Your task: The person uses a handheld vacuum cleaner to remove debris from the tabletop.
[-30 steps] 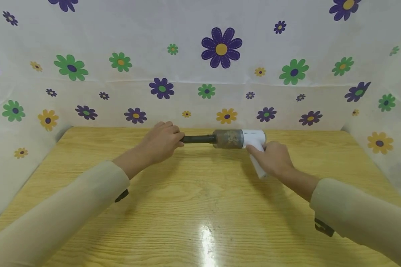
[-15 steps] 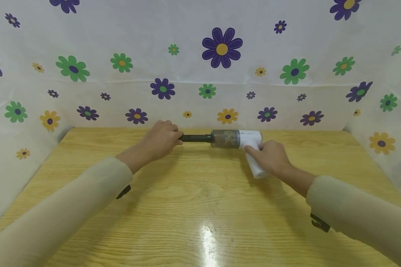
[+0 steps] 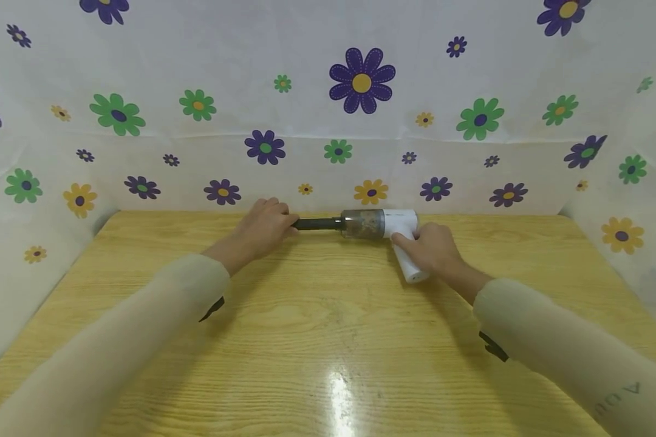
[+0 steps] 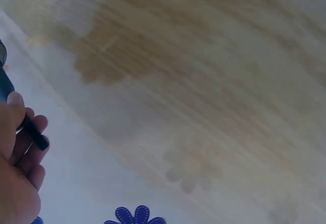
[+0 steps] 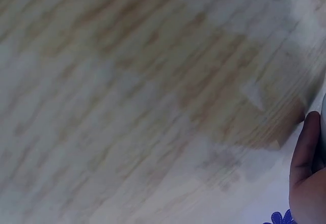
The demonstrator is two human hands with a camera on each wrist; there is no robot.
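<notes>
A small handheld vacuum (image 3: pixel 399 226) lies across the far side of the wooden table (image 3: pixel 328 340). It has a white body and handle, a clear dust cup (image 3: pixel 363 223) with brown debris inside, and a black nozzle (image 3: pixel 317 224) pointing left. My left hand (image 3: pixel 268 224) grips the nozzle's far end; in the left wrist view its fingers (image 4: pixel 25 147) curl round the black nozzle (image 4: pixel 30 130). My right hand (image 3: pixel 429 247) grips the white handle (image 3: pixel 410 270). In the right wrist view only a thumb (image 5: pixel 305 147) shows at the edge.
White cloth printed with purple, green and yellow flowers (image 3: pixel 361 79) walls the table at the back and on both sides. Beige sleeves (image 3: pixel 142 328) cover both forearms. A glare spot (image 3: pixel 341 394) lies on the near tabletop.
Both hands and the vacuum have moved slightly left and farther from me, toward the back wall. The grips are unchanged.
</notes>
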